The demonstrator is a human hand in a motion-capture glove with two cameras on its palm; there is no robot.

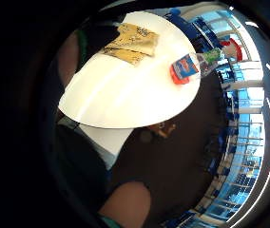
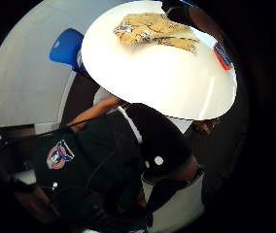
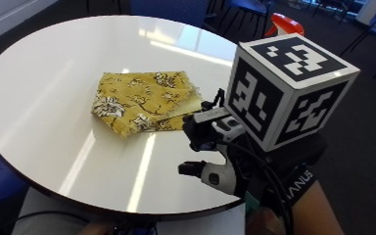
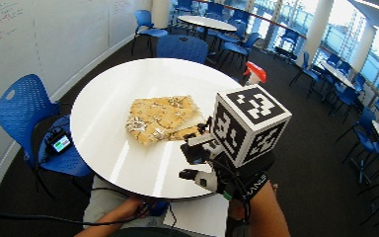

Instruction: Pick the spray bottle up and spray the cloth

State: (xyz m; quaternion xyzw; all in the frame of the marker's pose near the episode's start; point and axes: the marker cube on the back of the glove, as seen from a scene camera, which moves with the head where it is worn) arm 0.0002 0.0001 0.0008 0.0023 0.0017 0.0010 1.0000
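A yellow flowered cloth (image 3: 142, 100) lies folded in the middle of the round white table (image 3: 58, 63). The spray bottle (image 1: 192, 64), clear with a red and blue label and an orange-red head (image 3: 284, 23), stands at the table's far right edge, mostly hidden behind my hand's gear in the outside view. My gloved right hand (image 3: 297, 183) hovers above the table's near right edge, apart from both the cloth and the bottle. It holds nothing that I can see. The thumb side palm view shows the cloth (image 2: 155, 30) and the bottle (image 2: 222, 54) from above.
A blue chair (image 4: 25, 113) with a small device (image 4: 61, 143) on its seat stands left of the table; another blue chair (image 4: 183, 49) stands behind it. The bare left hand (image 4: 120, 212) stays low, below the near edge. More tables and chairs fill the room behind.
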